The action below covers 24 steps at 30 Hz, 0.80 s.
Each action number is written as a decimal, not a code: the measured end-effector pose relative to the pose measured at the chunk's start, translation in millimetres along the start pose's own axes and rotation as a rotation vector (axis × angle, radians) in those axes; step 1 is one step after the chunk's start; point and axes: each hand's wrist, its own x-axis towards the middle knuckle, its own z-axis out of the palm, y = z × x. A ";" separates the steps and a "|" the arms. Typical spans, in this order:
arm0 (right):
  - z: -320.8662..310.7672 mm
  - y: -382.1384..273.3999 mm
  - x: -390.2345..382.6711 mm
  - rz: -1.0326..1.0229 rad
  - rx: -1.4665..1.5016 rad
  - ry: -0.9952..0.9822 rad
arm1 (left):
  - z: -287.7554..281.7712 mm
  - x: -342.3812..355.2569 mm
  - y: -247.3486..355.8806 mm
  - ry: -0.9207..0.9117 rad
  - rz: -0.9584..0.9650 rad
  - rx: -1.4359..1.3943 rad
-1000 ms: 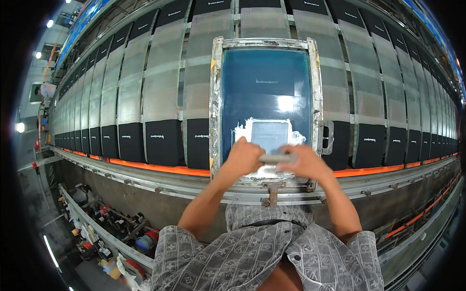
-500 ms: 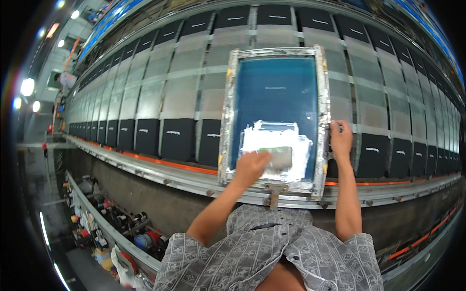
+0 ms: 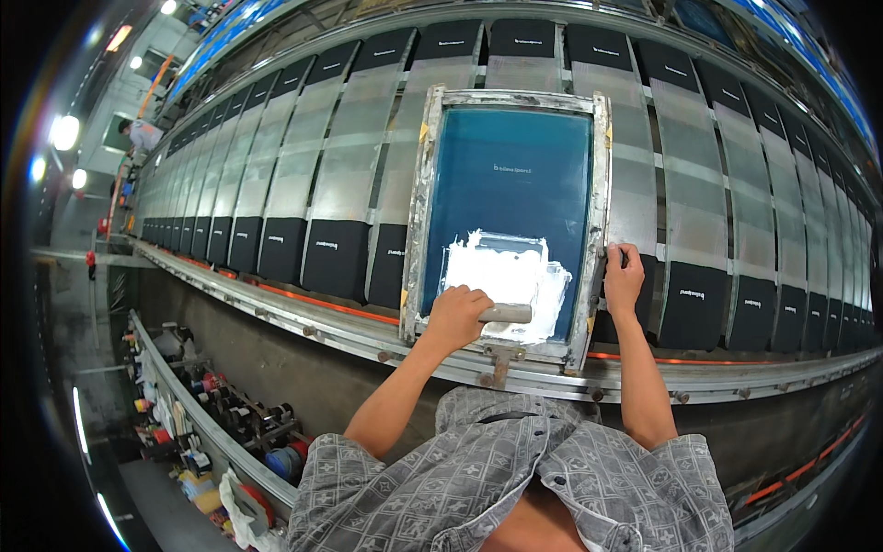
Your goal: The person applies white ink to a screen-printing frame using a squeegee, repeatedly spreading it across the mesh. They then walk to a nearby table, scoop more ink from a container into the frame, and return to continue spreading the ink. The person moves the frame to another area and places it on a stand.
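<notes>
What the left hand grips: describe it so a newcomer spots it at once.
On the long row of panels, find the framed blue screen. At its near end spreads a white smear. There the left hand grips a short bar, dull grey against the white.

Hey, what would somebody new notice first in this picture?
Probably the bright white smear across the lower part of the blue screen, mid-view, where the left hand holds a grey bar. The right hand is at the right side of the frame. Black cloth pieces line up in long rows to both sides.
</notes>
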 end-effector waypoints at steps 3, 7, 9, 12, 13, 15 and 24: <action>1.3 -1.5 1.6 0.085 -0.092 -0.016 | 9.9 2.5 -12.3 -0.001 0.001 -0.031; 5.6 -0.3 5.5 0.070 -0.240 -0.015 | 7.5 9.9 -17.7 -0.190 -0.033 -0.032; 4.5 1.1 10.1 0.108 -0.322 -0.049 | -6.5 31.2 -28.8 -0.324 -0.020 -0.029; 14.9 -32.4 19.8 -0.432 -0.523 0.011 | -17.5 72.4 -52.0 -0.313 -0.040 -0.025; 23.2 -54.6 24.0 -0.691 -0.547 0.045 | -17.5 90.6 -61.7 -0.282 -0.047 -0.005; 45.3 -109.7 28.2 -0.349 -0.193 -0.581 | -27.0 129.4 -71.4 -0.227 -0.018 0.022; 100.2 -105.2 4.9 -0.386 -0.768 -0.879 | -6.0 130.4 -74.7 -0.221 -0.038 0.019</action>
